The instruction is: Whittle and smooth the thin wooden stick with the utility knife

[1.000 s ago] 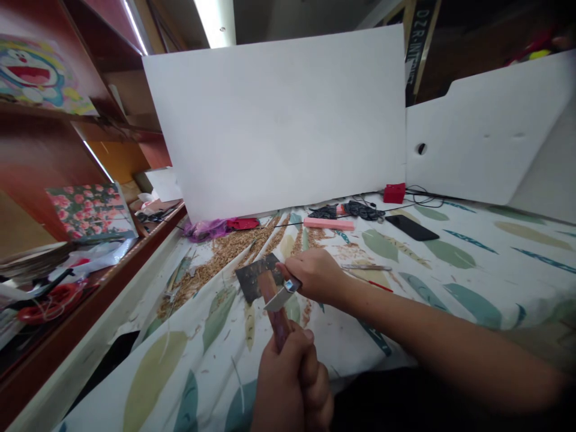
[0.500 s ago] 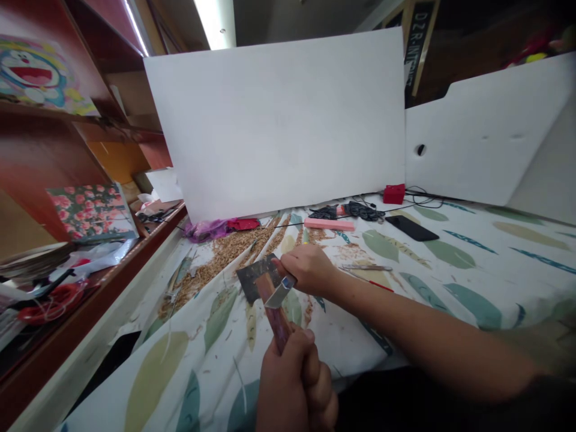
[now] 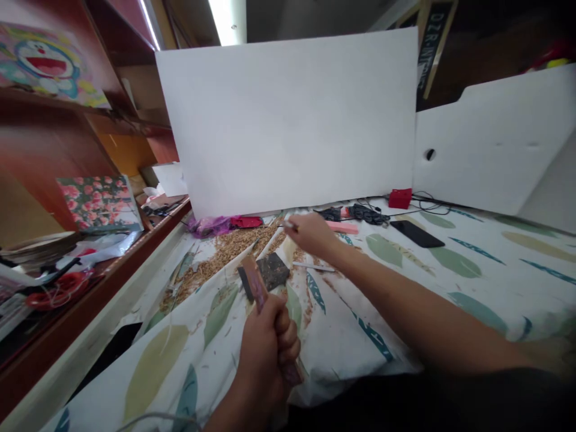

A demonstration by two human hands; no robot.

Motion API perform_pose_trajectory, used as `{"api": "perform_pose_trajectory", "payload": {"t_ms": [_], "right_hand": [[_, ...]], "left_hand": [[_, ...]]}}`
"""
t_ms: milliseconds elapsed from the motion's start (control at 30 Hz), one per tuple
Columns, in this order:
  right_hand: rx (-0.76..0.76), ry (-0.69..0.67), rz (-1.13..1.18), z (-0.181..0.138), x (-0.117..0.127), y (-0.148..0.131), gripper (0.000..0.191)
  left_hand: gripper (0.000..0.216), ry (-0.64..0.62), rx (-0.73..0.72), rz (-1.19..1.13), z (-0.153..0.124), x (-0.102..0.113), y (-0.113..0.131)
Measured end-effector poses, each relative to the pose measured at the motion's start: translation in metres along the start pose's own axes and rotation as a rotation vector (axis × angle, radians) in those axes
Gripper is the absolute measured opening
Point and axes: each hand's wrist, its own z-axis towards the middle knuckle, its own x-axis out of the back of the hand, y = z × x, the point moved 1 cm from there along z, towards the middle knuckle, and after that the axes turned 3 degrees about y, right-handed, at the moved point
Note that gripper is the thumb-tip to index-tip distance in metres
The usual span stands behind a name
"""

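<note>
My left hand [image 3: 270, 336] is closed round a reddish-brown wooden stick [image 3: 254, 281], which points up and away from me. Behind the stick's upper end, a dark flat slab [image 3: 273, 273] with wood crumbs on it lies on the cloth. Farther off, my right hand [image 3: 312, 233] hovers over the shavings, blurred, with its fingers curled together. Something small shows at its fingertips, too smeared to name. Below the right wrist lies a slim pale tool [image 3: 314, 266].
Wood shavings [image 3: 234, 249] cover the cloth at back left, beside a purple bag [image 3: 209, 226]. At the back are a pink bar [image 3: 342, 227], dark bundled cords [image 3: 366, 213], a red box [image 3: 399, 198] and a black phone [image 3: 417, 233]. A white board [image 3: 288, 126] stands behind.
My right hand has moved up and away from the stick. The metal-bladed tool it held across the stick no longer shows there. My left hand has shifted slightly left with the stick.
</note>
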Motion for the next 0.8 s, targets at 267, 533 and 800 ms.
{"api": "perform_pose_trajectory", "payload": {"t_ms": [267, 533, 800], "right_hand": [[0.236, -0.098, 0.083, -0.052, 0.012, -0.045, 0.037], [0.222, 0.004, 0.072, -0.06, 0.009, -0.036, 0.041], [0.324, 0.191, 0.026, -0.052, 0.006, -0.025, 0.051]], "left_hand": [[0.046, -0.046, 0.055, 0.036, -0.01, 0.002, -0.002], [0.045, -0.116, 0.11, 0.028, -0.02, -0.002, -0.011], [0.061, -0.097, 0.24, -0.035, -0.033, -0.012, -0.02]]}}
